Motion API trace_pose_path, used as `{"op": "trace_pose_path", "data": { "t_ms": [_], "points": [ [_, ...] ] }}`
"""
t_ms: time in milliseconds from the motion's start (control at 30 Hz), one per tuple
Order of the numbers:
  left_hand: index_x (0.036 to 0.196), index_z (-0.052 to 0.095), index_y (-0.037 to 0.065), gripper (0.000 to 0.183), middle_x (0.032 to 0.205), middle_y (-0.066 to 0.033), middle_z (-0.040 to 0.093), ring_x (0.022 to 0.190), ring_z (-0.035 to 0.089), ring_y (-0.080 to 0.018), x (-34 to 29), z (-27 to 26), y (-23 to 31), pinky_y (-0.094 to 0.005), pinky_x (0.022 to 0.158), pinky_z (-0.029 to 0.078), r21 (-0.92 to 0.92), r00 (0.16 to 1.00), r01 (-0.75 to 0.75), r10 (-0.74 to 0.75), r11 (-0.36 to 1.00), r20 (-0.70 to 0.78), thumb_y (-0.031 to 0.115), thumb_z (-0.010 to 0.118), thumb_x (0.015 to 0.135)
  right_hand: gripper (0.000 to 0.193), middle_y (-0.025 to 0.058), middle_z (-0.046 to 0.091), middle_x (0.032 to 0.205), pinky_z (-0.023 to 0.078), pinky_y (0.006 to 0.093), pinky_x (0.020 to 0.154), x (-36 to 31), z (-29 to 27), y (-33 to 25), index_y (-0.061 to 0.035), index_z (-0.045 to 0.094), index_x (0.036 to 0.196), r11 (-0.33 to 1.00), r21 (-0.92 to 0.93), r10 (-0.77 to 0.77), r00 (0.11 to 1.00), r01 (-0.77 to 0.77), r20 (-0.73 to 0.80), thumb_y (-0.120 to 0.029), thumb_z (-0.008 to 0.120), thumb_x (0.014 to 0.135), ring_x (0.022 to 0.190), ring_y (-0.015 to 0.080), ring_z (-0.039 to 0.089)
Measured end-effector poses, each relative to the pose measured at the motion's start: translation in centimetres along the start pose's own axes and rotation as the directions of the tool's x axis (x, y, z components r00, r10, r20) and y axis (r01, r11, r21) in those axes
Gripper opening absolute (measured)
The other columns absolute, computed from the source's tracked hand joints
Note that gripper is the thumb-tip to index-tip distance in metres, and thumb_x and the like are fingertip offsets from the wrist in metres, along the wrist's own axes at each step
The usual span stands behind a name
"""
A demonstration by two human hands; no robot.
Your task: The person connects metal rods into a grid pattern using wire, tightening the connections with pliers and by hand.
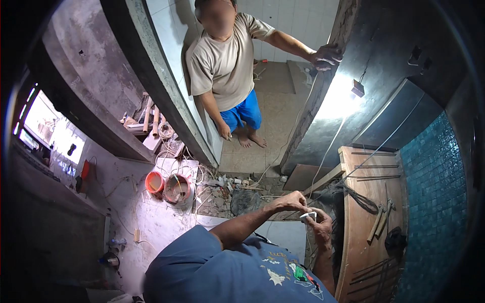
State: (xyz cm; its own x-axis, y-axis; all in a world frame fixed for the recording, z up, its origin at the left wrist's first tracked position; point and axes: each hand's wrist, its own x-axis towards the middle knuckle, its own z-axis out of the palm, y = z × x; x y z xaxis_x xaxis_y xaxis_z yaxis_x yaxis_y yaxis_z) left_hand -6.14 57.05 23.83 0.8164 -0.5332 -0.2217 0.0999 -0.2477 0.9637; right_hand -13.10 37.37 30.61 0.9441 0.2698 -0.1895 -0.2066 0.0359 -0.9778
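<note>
My right hand (323, 227) is closed around a small white piece (308, 216), held up in front of my chest; its exact kind is too small to tell. My left hand (293, 201) is pinched just above it, fingertips close to the white piece. What those fingertips grip is hidden. A pale cable (329, 150) runs down from a bright lamp (357, 89) on the wall towards my left hand; whether it is held cannot be told.
A person (222, 65) stands barefoot in the doorway, one hand on its edge. Rubble and a black bag (246, 202) lie before it. Two buckets (177, 189) stand at left. At right, a wooden board (376, 189) carries hammers (382, 222), rods and coiled black cable (361, 200).
</note>
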Motion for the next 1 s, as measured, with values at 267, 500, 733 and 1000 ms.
{"op": "trace_pose_path", "data": {
  "t_ms": [267, 500, 733, 1000],
  "points": [
    [0.085, 0.073, 0.004, 0.039, 0.079, -0.0166, 0.070, 0.072, 0.068, -0.0289, -7.4, 1.7, -2.5, -0.0391, 0.068, 0.052, 0.379, 0.890, 0.104, 0.084, 0.920, -0.449, 0.043, 0.069, 0.084, 0.016, 0.0043, 0.070, 0.075, 0.052, 0.0297, 0.065, -11.3, -14.9, 19.7, -0.0005, 0.074, 0.095, 0.801, -0.515, 0.513, 0.793, -0.304, 0.329, -0.010, 0.069, 0.083, 0.066, 0.0135, 0.063],
    [0.093, 0.070, -0.003, 0.018, 0.076, -0.0099, 0.071, 0.074, 0.065, -0.0125, -15.9, -1.8, 1.7, -0.0285, 0.066, 0.051, 0.132, 0.456, -0.007, 0.120, 0.991, -0.882, 0.013, 0.064, 0.088, 0.030, 0.0148, 0.072, 0.081, 0.053, 0.0374, 0.071, -18.0, -12.8, 32.3, -0.0059, 0.074, 0.097, 0.797, -0.578, 0.468, 0.784, -0.176, 0.407, -0.025, 0.073, 0.075, 0.076, 0.0251, 0.070],
    [0.090, 0.069, -0.001, 0.024, 0.070, -0.0057, 0.068, 0.064, 0.060, -0.0109, -16.1, -2.4, 3.9, -0.0271, 0.058, 0.047, 0.241, 0.434, 0.063, 0.191, 0.968, -0.880, 0.022, 0.066, 0.088, 0.021, 0.0144, 0.072, 0.084, 0.055, 0.0450, 0.070, -20.9, -9.6, 33.5, -0.0129, 0.076, 0.086, 0.464, -0.877, 0.357, 0.932, -0.123, 0.058, -0.029, 0.065, 0.078, 0.076, 0.0326, 0.070],
    [0.094, 0.070, 0.004, 0.021, 0.075, -0.0125, 0.070, 0.067, 0.067, -0.0205, -15.2, -0.1, 2.8, -0.0331, 0.062, 0.050, 0.276, 0.673, 0.095, 0.143, 0.957, -0.726, 0.024, 0.068, 0.088, 0.029, 0.0136, 0.070, 0.099, 0.053, 0.0459, 0.078, -23.7, -3.9, 35.3, -0.0111, 0.071, 0.100, 0.316, -0.889, 0.348, 0.912, -0.331, -0.216, -0.030, 0.055, 0.085, 0.087, 0.0314, 0.068]
  ]
}}
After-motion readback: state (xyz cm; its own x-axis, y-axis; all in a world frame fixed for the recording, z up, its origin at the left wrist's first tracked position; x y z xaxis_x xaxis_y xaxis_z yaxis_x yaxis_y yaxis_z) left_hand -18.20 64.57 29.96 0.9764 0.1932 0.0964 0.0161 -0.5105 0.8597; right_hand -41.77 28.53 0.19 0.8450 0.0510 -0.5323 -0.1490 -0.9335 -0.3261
